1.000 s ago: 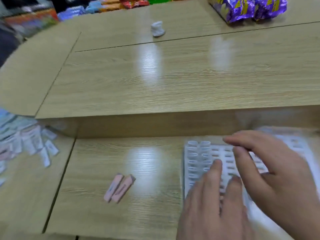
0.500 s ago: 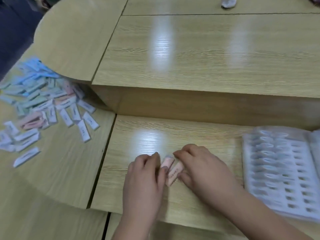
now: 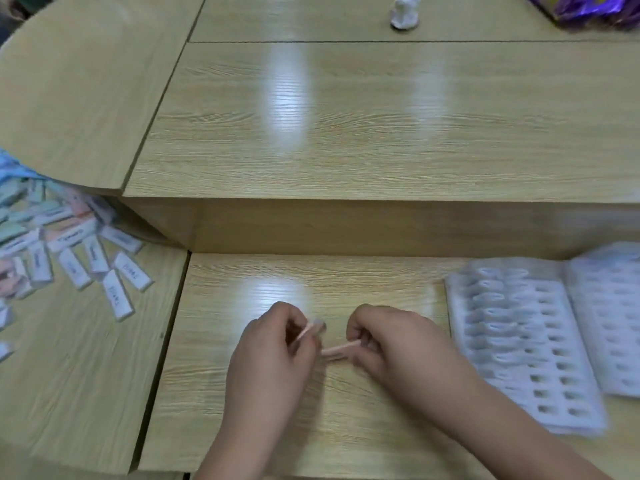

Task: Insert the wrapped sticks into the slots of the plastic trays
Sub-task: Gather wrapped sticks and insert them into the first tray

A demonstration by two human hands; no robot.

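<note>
Each hand pinches one pink wrapped stick above the lower wooden desk. My left hand (image 3: 273,355) holds one pink stick (image 3: 306,332) tilted up between thumb and fingers. My right hand (image 3: 398,344) holds the other pink stick (image 3: 337,350) by its right end, low over the desk. A clear plastic tray (image 3: 519,341) with rows of slots lies flat to the right of my right hand, and a second tray (image 3: 609,323) lies beside it. The slots look unfilled, though the trays are blurred.
A heap of several white, blue and pink wrapped sticks (image 3: 69,251) lies at the left on the lower desk. A raised wooden counter (image 3: 346,133) runs behind. On it stand a small white object (image 3: 404,12) and purple foil packs (image 3: 588,8).
Both hands left the tray and moved left to the two pink sticks lying on the desk. Each hand picked one up and they drew apart. The view swung left.
</note>
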